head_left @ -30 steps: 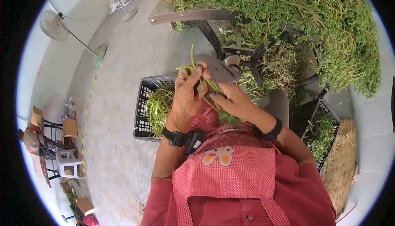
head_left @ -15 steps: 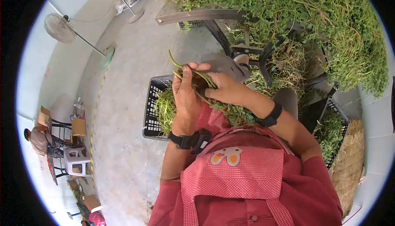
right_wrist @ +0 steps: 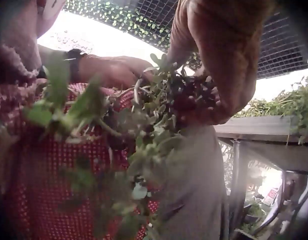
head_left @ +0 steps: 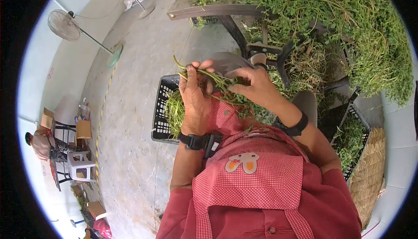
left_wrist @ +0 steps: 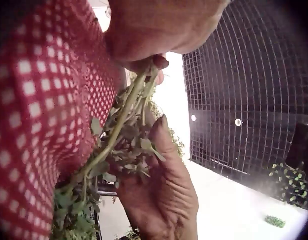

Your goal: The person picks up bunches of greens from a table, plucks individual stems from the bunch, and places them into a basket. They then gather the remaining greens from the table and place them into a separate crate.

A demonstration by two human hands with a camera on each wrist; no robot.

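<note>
Stems (head_left: 189, 69) of leafy greens, in front of the lap, pinched between thumb and fingers of left hand (head_left: 196, 97); grip closed there, with the pale cut-looking ends sticking out past the knuckles. Right hand (head_left: 261, 89) with thumb and forefinger parted beside the leaves (head_left: 246, 108); grip partly open, the other fingertips hidden, any hold on the greens impossible to tell. Lower leaves blurred in the right wrist view, and partly lost against red checked apron (head_left: 257, 182) in the head view. Beside left forearm, a black crate (head_left: 158, 119) of loose green stems, its near side cut off from sight by hand and wrist. Ahead, a heap of greens (head_left: 326, 4) over the counter (head_left: 217, 10), covering most of its top; below, a tangle of paler plants behind dark metal legs. To the right, another crate (head_left: 362, 121) with greens, half hidden by right arm, and a woven mat (head_left: 368, 169).
</note>
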